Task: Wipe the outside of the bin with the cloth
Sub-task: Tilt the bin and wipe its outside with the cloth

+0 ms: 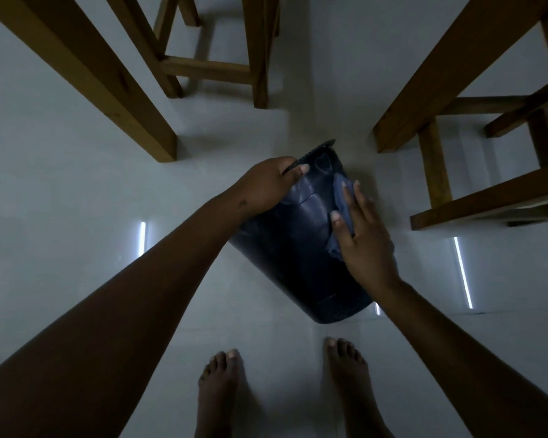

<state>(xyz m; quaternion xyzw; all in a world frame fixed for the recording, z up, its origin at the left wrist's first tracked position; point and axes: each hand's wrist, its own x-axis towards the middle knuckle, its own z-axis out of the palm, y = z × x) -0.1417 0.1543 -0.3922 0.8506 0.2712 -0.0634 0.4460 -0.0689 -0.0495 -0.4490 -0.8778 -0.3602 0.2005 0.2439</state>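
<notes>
While the dark bin [301, 248] was tilted on the pale floor [76, 191] between wooden table legs [86, 74], its rim was gripped by the curled left hand [266, 184]. A blue cloth [340, 213] was pressed flat against its side under the spread fingers of the right hand [366, 238]. No writing could be read on the bin.

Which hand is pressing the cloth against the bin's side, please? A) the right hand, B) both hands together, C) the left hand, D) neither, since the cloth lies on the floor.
A: the right hand lies flat over the cloth on the bin, while the left hand grips its rim.
</notes>
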